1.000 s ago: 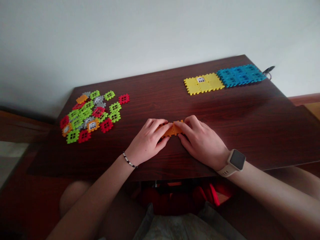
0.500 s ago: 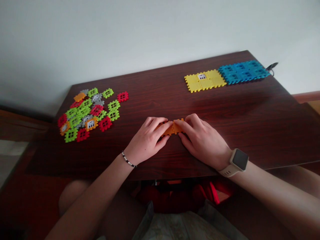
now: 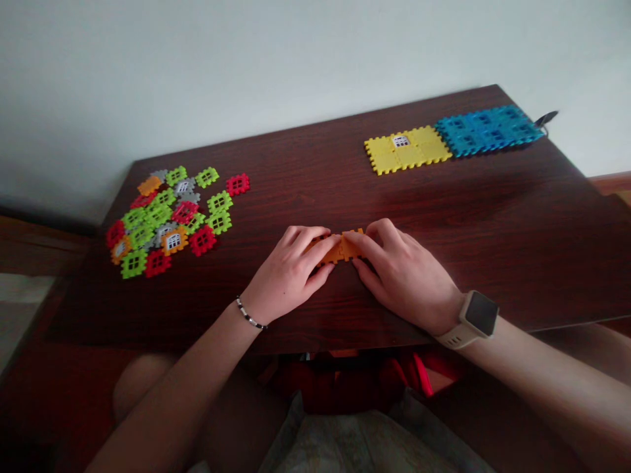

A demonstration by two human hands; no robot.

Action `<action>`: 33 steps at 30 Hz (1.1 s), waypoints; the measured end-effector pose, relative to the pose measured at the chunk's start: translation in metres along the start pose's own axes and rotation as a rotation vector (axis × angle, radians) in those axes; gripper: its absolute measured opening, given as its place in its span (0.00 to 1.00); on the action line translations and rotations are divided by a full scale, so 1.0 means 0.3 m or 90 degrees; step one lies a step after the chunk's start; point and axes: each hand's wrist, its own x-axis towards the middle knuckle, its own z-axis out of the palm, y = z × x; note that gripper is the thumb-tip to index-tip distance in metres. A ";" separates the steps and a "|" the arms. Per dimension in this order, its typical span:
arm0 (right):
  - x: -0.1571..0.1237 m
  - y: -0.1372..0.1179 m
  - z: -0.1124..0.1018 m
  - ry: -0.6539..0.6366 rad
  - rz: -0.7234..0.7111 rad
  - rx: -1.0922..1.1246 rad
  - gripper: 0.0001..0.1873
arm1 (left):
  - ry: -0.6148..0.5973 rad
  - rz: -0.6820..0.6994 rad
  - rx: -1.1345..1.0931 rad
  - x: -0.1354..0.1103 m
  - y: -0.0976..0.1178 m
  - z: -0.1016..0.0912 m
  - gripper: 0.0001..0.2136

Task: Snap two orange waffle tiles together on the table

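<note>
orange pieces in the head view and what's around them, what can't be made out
All in the head view:
Orange pieces: outer parts, hidden by the left hand and right hand.
Gray pieces: partly covered by overlapping ones.
Watch: screen too dark to read.
Red thing: obscured by shadow and the table edge.

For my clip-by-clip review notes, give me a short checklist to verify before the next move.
1. Left hand on the orange pieces: ok.
2. Right hand on the orange pieces: ok.
3. Orange pieces fully locked together: cannot tell, partly covered.
4. Yellow panel and blue panel away from both hands: ok.
5. Loose pieces spread without overlap: not ok, several overlap.
</note>
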 end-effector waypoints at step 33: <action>-0.010 0.010 0.011 0.024 -0.013 0.032 0.20 | 0.002 -0.003 -0.020 -0.002 -0.002 0.000 0.21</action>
